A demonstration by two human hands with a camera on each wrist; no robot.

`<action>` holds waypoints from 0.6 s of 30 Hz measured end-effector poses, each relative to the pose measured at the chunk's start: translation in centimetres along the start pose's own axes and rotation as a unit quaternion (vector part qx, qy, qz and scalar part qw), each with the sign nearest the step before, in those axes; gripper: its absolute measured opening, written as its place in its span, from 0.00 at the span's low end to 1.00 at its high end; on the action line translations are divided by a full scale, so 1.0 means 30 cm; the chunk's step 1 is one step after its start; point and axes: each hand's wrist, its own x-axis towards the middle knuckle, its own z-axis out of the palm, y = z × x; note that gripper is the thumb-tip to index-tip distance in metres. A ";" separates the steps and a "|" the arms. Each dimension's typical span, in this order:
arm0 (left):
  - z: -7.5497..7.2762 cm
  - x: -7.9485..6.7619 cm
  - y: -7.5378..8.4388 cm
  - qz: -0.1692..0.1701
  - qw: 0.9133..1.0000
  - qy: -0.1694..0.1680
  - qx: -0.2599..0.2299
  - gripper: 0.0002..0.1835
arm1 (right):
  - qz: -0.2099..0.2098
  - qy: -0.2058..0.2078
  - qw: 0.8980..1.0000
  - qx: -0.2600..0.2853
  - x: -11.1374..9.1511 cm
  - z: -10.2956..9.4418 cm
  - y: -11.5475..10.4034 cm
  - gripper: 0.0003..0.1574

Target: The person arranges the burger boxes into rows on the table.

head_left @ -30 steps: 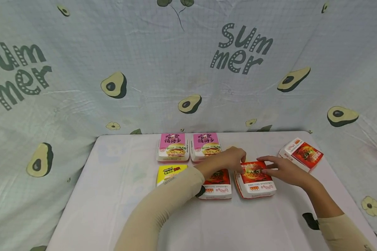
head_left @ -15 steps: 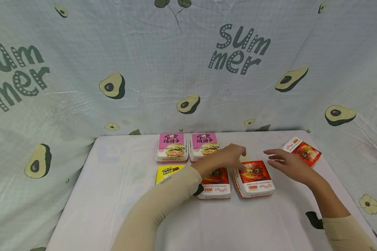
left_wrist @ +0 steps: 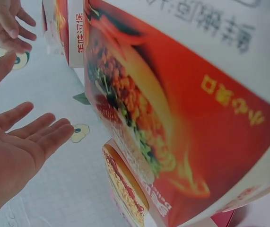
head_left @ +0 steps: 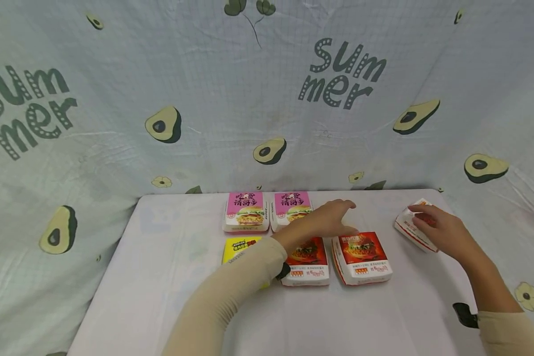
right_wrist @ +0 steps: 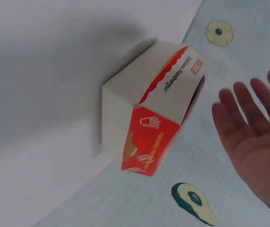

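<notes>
My left hand (head_left: 331,219) hovers with fingers spread just behind a red-and-white burger box (head_left: 362,267). In the left wrist view that hand (left_wrist: 21,146) is empty, and a burger box (left_wrist: 172,109) fills much of the picture. My right hand (head_left: 449,235) is over another red-and-white burger box (head_left: 411,232), which sits turned at an angle near the table's right edge. The right wrist view shows the hand's (right_wrist: 255,142) loosely extended fingers apart from this box (right_wrist: 158,94). A third red-and-white box (head_left: 307,277) stands left of the middle one, partly behind my left forearm.
Two pink-topped burger boxes (head_left: 245,212) stand side by side at the table's back edge. A yellow box (head_left: 240,244) in front of them is partly covered by my left sleeve. A printed cloth (head_left: 222,89) hangs behind the white table (head_left: 160,296).
Both hands have let go of the middle red-and-white box. My right hand has moved right, over the angled box; my left has lifted slightly away, its fingers spreading.
</notes>
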 end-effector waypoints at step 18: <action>0.012 0.078 0.014 0.005 1.000 0.015 -0.023 0.38 | 0.170 0.023 0.985 -0.017 -0.030 -0.008 0.146 0.51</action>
